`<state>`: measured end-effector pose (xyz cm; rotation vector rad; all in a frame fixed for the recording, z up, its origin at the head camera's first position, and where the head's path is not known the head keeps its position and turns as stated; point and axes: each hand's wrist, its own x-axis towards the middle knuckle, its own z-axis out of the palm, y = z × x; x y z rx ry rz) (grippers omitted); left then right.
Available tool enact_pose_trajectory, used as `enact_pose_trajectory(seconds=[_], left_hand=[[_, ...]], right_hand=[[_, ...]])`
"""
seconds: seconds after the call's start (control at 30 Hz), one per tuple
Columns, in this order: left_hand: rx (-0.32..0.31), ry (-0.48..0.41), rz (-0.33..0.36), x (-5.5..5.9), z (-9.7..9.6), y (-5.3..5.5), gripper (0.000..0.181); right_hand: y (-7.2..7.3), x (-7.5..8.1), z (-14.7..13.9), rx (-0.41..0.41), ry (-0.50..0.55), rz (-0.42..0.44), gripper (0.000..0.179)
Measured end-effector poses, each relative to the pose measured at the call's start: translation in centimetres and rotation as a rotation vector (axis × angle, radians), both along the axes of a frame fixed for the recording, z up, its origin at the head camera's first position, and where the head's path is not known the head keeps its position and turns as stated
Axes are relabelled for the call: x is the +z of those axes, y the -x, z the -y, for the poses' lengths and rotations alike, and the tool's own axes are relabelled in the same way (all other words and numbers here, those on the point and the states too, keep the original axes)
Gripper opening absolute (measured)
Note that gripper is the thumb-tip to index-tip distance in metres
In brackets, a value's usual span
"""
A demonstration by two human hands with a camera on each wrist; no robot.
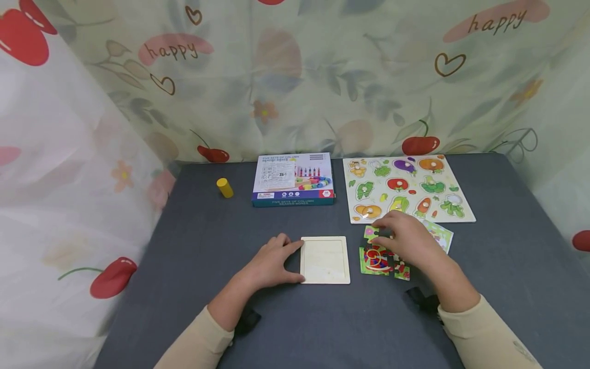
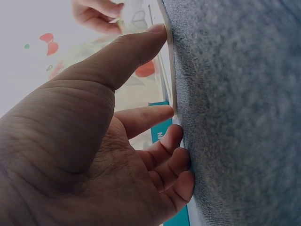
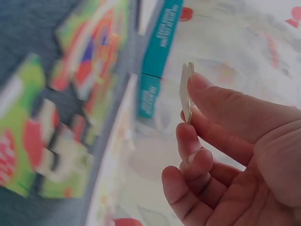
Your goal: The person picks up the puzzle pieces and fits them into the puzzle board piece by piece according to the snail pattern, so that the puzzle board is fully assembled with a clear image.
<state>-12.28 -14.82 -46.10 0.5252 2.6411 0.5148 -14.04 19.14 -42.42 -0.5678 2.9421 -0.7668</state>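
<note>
A square pale wooden puzzle tray (image 1: 324,261) with a raised rim lies bare in the middle of the table. My left hand (image 1: 271,264) touches its left edge, index finger at the far corner and thumb at the near one; the other fingers bend loosely in the left wrist view. Between thumb and fingers, my right hand (image 1: 407,240) pinches a thin, pale-edged puzzle piece (image 3: 185,92), seen nearly edge-on. Below that hand, several colourful jigsaw pieces (image 1: 375,261) in green and red lie loosely together right of the tray, partly covered by the hand.
Behind the jigsaw pieces lies a vegetable peg board (image 1: 364,171), with a light green picture sheet (image 1: 444,236) at its near edge. A flat blue-and-white box (image 1: 295,197) stands at the back centre, a yellow cylinder (image 1: 225,188) to its left. Patterned curtains (image 1: 313,92) border the table.
</note>
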Motion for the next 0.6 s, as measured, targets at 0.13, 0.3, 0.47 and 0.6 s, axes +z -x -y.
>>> enact_pose_trajectory(seconds=[0.13,0.3,0.47,0.6], left_hand=[[0.0,-0.003,0.002,-0.1,0.0,0.0,0.089],[0.006,-0.002,0.004,-0.1,0.1,0.1,0.09],[0.007,-0.012,0.005,0.1,0.1,0.0,0.09],[0.009,-0.019,0.004,0.2,0.0,-0.1,0.09]], right_hand=[[-0.8,1.7,-0.3,-0.002,0.027,-0.041,0.036],[-1.6,3.6,-0.6,0.009,0.051,-0.099,0.035],[-2.4,4.9,-0.9,0.026,0.092,-0.178,0.036],[-3.1,5.7,-0.9,0.046,0.147,-0.269,0.036]])
